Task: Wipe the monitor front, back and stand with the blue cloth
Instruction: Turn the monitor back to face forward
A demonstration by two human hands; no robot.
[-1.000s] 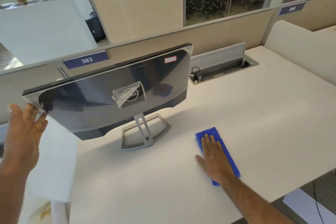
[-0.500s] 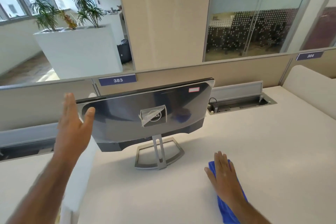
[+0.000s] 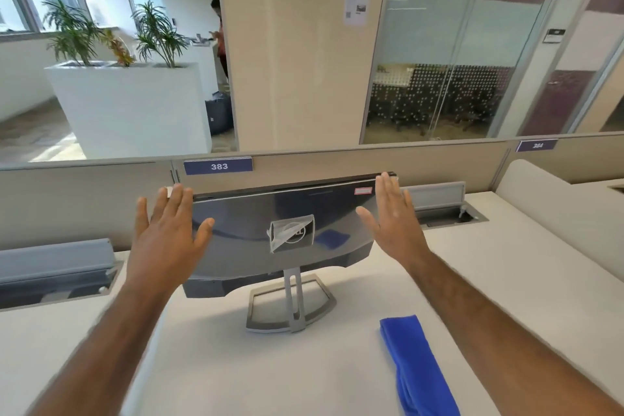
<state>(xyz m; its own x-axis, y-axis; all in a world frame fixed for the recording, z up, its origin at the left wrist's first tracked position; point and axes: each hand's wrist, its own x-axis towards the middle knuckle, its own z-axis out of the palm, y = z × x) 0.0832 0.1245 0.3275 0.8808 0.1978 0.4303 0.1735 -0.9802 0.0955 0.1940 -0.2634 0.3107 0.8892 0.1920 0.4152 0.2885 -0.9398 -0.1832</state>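
The monitor (image 3: pixel 256 223) stands on the white desk with its glossy dark back towards me, a peeling film over the logo. Its silver stand (image 3: pixel 291 306) rests on the desk below. My left hand (image 3: pixel 167 233) is spread flat in front of the monitor's left edge, holding nothing. At the right edge my right hand (image 3: pixel 391 219) is raised the same way, fingers apart, empty. I cannot tell whether either hand touches the monitor. The blue cloth (image 3: pixel 417 368) lies loose on the desk at the lower right, beside my right forearm.
A beige partition (image 3: pixel 304 162) with the label 383 runs behind the desk (image 3: pixel 236 375). Cable trays with raised lids sit at the back left (image 3: pixel 54 267) and back right (image 3: pixel 442 206). A white planter and a pillar stand beyond; a person is far behind.
My right hand has let go of the blue cloth and risen to the monitor's right edge. My left hand stays at the left edge. The view has tilted upwards.
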